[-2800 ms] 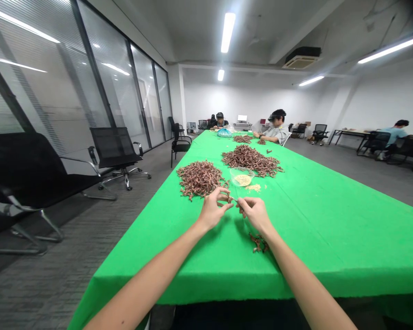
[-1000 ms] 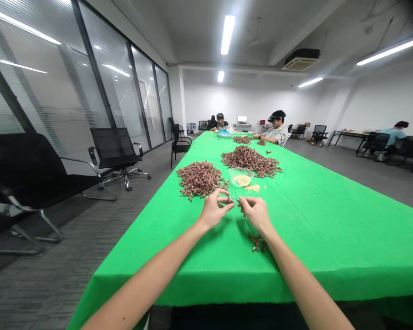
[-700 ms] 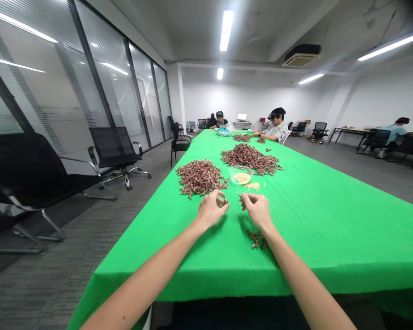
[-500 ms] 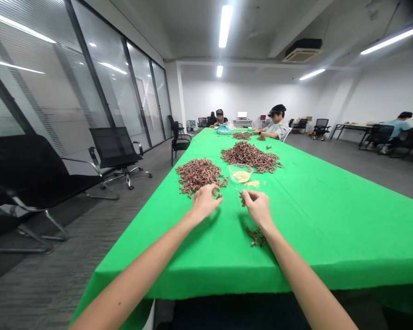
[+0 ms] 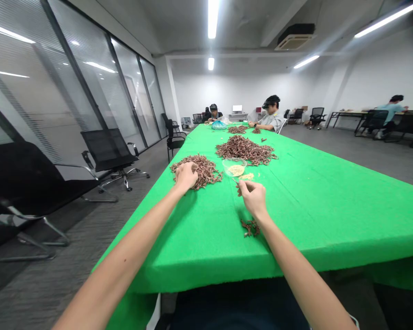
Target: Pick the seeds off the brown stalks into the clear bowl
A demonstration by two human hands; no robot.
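My left hand (image 5: 186, 176) rests at the left pile of reddish-brown twisted pieces (image 5: 206, 174), its fingers curled together; whatever they pinch is too small to make out. My right hand (image 5: 253, 196) is closed on a thin pointed metal tool (image 5: 234, 180), whose tip points toward the clear bowl. That bowl (image 5: 234, 161) holds pale yellowish bits (image 5: 236, 170), and more pale bits (image 5: 247, 176) lie on the cloth beside it. A few brown pieces (image 5: 250, 228) lie below my right hand, near my wrist.
A larger brown pile (image 5: 244, 149) stands behind the bowl on the green cloth (image 5: 330, 206). Farther back are a smaller pile (image 5: 237, 130), a blue plastic bag (image 5: 219, 124) and two seated people. Black chairs (image 5: 106, 146) stand at left; another person sits far right.
My left hand has moved left onto the left pile, away from my right hand. My right hand keeps its hold on the tool. The whole view has shifted slightly.
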